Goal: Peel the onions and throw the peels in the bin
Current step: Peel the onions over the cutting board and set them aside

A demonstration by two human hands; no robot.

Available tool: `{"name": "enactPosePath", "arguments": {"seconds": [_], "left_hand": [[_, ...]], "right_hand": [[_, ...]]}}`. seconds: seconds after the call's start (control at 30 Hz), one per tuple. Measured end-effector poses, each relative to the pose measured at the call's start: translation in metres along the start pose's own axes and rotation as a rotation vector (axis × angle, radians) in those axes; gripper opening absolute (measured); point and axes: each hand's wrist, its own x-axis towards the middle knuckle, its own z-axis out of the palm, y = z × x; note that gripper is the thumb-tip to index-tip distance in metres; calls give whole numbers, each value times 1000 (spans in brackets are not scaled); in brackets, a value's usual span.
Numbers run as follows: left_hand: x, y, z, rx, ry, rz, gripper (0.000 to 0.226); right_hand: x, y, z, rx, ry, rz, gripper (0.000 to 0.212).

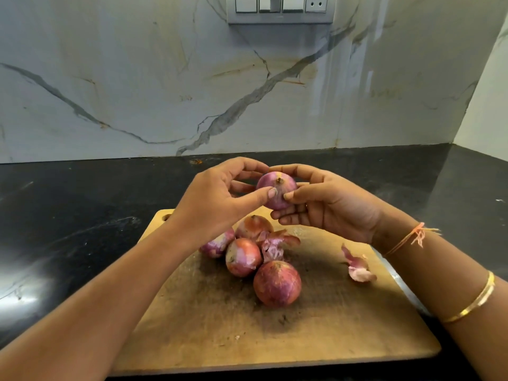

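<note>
A purple onion is held in the air above the wooden cutting board. My left hand and my right hand both grip it, each thumb pressed on its near face. Several more red onions lie on the board below: a large one, one to its upper left, one behind and one partly hidden under my left wrist. Loose peels lie among the onions and to the right on the board.
The board lies on a black stone counter in a corner, with a marble backsplash behind and a wall at the right. A switch plate is on the backsplash above. No bin is in view.
</note>
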Motion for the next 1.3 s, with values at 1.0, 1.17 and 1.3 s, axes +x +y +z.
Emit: {"name": "enactPosePath", "arguments": {"seconds": [1.0, 1.17, 1.3], "left_hand": [[11, 3, -3, 82, 74, 332, 20], [12, 4, -1, 123, 118, 355, 17], [17, 5, -1, 155, 135, 340, 16]], "right_hand": [[-7, -7, 11, -263, 71, -82, 35], [-7, -7, 9, -217, 45, -79, 36], [-6, -8, 9, -169, 53, -86, 33]]}}
